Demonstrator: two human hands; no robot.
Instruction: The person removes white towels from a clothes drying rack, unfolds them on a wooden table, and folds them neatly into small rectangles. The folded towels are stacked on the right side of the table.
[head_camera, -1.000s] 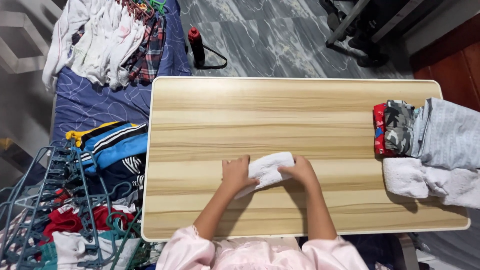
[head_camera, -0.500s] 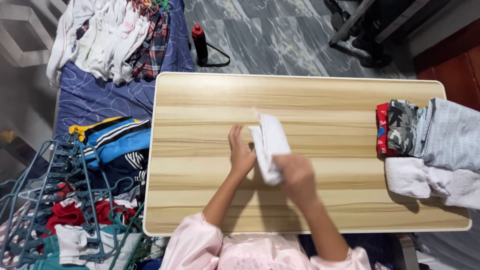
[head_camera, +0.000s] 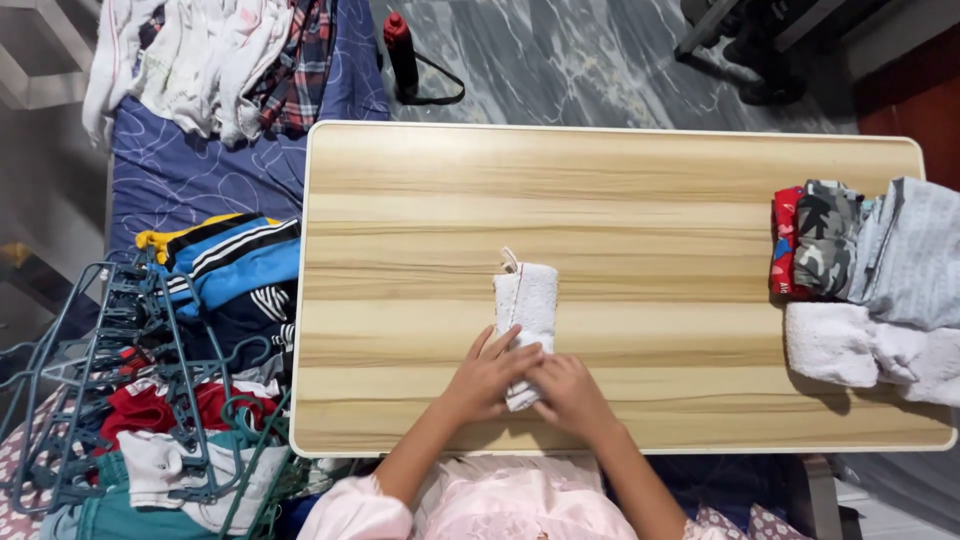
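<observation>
A: Where is the small white towel (head_camera: 526, 318) found?

B: It is laid on the wooden table (head_camera: 620, 190), a little left of the middle and toward the near edge. It is folded into a narrow strip, and its long axis is run from near to far, with a small loop seen at the far end.

A: How is it placed relative to the hands?

B: The near end is covered by both hands; the rest of the strip is stretched away from them toward the far side. The left hand (head_camera: 490, 375) is set on the near left corner, fingers spread flat and pointed far and right. The right hand (head_camera: 567, 392) is pressed just beside it at the near right corner, fingers curled on the cloth. Neither hand is clearly nearer; both are touching the same end.

A: Is the towel gripped?

B: The left hand is laid flat and open, so nothing is pinched by it. The right hand's fingers are bent at the towel's edge, but whether cloth is pinched beneath them cannot be told.

A: And the arms?

B: Both forearms are brought in from the near edge and angled toward each other. Folded clothes (head_camera: 870, 285) are stacked well apart at the right end.
</observation>
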